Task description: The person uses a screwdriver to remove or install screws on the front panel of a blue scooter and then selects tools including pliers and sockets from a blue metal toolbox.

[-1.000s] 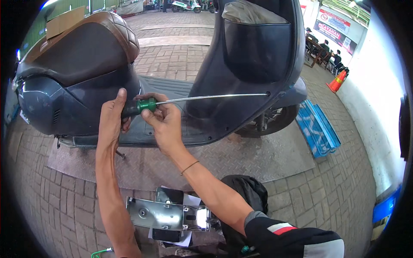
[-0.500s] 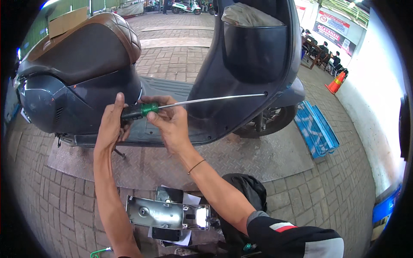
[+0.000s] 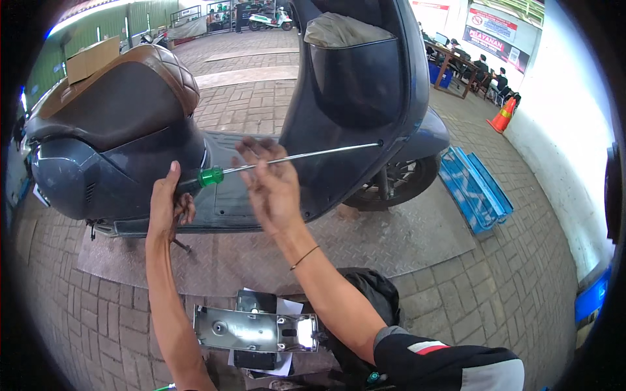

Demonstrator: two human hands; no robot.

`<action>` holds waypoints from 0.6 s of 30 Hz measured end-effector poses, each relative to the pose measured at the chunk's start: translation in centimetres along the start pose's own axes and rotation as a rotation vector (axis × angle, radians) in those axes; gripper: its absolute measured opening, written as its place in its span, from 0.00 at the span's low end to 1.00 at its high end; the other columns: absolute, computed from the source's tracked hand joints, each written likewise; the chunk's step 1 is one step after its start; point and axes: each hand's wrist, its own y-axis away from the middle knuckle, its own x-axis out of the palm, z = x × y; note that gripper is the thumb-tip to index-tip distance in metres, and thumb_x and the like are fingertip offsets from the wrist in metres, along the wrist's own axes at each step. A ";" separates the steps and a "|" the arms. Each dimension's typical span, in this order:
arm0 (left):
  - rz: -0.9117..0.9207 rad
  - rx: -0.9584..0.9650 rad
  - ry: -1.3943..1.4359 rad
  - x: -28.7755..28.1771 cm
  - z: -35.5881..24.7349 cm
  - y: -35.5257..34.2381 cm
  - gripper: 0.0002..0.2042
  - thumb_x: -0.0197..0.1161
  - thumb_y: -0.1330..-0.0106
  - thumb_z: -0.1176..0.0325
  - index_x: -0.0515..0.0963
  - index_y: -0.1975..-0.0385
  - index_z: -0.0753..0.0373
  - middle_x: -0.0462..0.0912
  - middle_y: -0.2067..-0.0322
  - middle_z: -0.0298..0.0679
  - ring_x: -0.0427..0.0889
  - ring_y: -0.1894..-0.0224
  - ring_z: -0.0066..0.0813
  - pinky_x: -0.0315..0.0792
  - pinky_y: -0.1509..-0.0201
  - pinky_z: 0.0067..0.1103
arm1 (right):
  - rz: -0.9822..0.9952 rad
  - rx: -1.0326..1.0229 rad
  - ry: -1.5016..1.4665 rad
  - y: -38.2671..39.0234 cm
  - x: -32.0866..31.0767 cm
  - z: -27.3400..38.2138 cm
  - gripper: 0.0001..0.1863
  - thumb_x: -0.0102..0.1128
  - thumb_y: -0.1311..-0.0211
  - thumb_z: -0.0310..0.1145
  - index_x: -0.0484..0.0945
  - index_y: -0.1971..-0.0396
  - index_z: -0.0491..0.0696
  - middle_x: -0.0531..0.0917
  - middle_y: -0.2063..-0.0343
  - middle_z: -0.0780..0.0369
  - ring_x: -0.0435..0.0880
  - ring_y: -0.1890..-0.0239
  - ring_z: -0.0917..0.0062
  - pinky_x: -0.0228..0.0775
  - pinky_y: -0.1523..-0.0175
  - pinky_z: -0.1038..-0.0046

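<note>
the screwdriver (image 3: 261,166), a long one with a green and black handle and a thin steel shaft, lies level in front of you, its handle at the left and its tip reaching right across the scooter's dark front panel. your left hand (image 3: 168,203) is wrapped around the black end of the handle, thumb up. your right hand (image 3: 270,186) is spread open just right of the green part, fingers loose against the shaft rather than gripping it; a thin band sits on that wrist. behind the tool stands the dark blue scooter (image 3: 130,156), side-on, its brown quilted seat (image 3: 124,91) at far left and its front wheel (image 3: 399,182) to the right, all resting on a metal plate (image 3: 391,234) laid over brick paving. near you, below your arms, lies a shiny metal part (image 3: 254,329) on some paper. a blue folding toolbox (image 3: 473,189) sits on the right, and an orange cone (image 3: 502,116) far right.
</note>
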 end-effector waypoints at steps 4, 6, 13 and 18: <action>-0.009 -0.050 -0.108 1.0 0.5 -0.2 0.39 0.44 0.27 0.28 0.67 0.88 0.60 0.68 0.91 0.36 0.77 0.89 0.29 0.63 0.84 0.20 | -0.181 -0.024 0.272 -0.1 -2.0 1.3 0.09 0.53 0.27 0.21 0.72 0.50 0.42 0.83 0.51 0.51 0.85 0.45 0.61 0.79 0.37 0.63; 0.028 -0.012 -0.067 1.3 1.5 -0.8 0.37 0.47 0.27 0.30 0.72 0.80 0.63 0.70 0.88 0.35 0.78 0.86 0.29 0.68 0.81 0.21 | -0.266 -0.058 0.319 -0.3 -2.0 0.9 0.06 0.56 0.27 0.21 0.73 0.54 0.42 0.86 0.59 0.53 0.89 0.52 0.62 0.84 0.44 0.65; -0.063 0.490 -0.033 1.6 0.3 -0.1 0.21 0.58 0.24 0.45 0.75 0.66 0.60 0.73 0.85 0.31 0.71 0.89 0.21 0.63 0.85 0.20 | -0.261 -0.115 0.276 -0.2 -1.8 1.5 0.08 0.61 0.30 0.21 0.73 0.56 0.40 0.86 0.60 0.53 0.89 0.54 0.62 0.86 0.47 0.64; -0.094 0.018 -0.120 0.8 1.0 -1.0 0.30 0.52 0.25 0.36 0.73 0.76 0.58 0.67 0.92 0.28 0.64 0.93 0.18 0.55 0.88 0.18 | -0.241 -0.167 0.053 -0.3 -0.3 2.6 0.09 0.63 0.30 0.22 0.72 0.57 0.38 0.85 0.59 0.50 0.89 0.54 0.61 0.86 0.44 0.62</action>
